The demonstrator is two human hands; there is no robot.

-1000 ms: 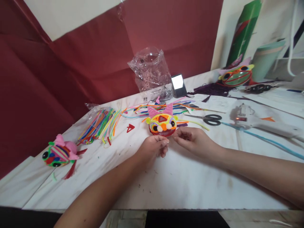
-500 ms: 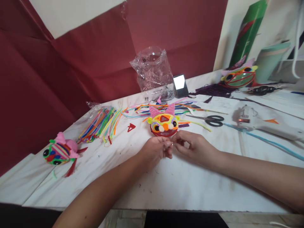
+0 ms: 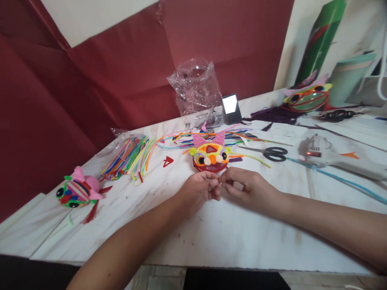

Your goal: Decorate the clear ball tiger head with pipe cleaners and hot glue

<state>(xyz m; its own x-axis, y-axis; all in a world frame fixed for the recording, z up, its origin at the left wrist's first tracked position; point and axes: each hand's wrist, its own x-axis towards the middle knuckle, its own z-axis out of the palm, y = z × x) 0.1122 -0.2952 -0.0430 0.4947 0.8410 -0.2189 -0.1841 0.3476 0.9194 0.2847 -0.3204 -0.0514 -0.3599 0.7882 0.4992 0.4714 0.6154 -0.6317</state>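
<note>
My left hand (image 3: 202, 188) and right hand (image 3: 247, 185) meet at the fingertips, pinched narrow around a tiny pale bit (image 3: 220, 183). The bright animal face (image 3: 211, 158) sits just beyond them, long axis crosswise, my left more squarely before it.

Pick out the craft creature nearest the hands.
The middle craft creature, just beyond the left hand and right hand; the left one and back one sit farther away.
</note>
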